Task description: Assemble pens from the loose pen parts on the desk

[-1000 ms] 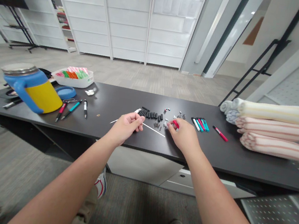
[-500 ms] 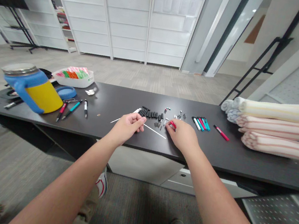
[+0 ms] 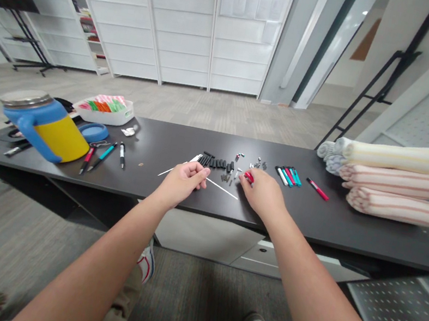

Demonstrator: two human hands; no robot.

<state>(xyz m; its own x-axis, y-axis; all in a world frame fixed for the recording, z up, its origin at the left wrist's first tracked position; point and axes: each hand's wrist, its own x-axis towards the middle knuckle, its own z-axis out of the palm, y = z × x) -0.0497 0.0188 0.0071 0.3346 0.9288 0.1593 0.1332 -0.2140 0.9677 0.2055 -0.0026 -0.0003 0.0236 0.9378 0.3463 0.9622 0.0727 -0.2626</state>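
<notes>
My left hand (image 3: 185, 180) is closed in a pinch over the dark table (image 3: 144, 181); whatever its fingertips hold is too small to make out. Thin white refills (image 3: 223, 188) stick out on both sides of it, and I cannot tell whether it touches them. A short red pen barrel (image 3: 249, 177) is gripped between thumb and fingers of my right hand (image 3: 261, 191). Beyond and between the hands lie black pen grips (image 3: 220, 164), small metal pen parts (image 3: 225, 178) and more silvery bits (image 3: 257, 164). Several coloured pen barrels (image 3: 288, 177) lie in a row to the right.
On the left stand a blue and yellow jug (image 3: 54, 129), its blue lid (image 3: 93, 132), several pens (image 3: 102, 156) and a white tray (image 3: 101, 117) of colourful packets. To the right lie a red pen (image 3: 317, 189) and stacked rolled towels (image 3: 399, 185).
Both hands stay nearly in place. The red barrel in my right hand shows slightly differently between the fingers; the view has shifted a little.
</notes>
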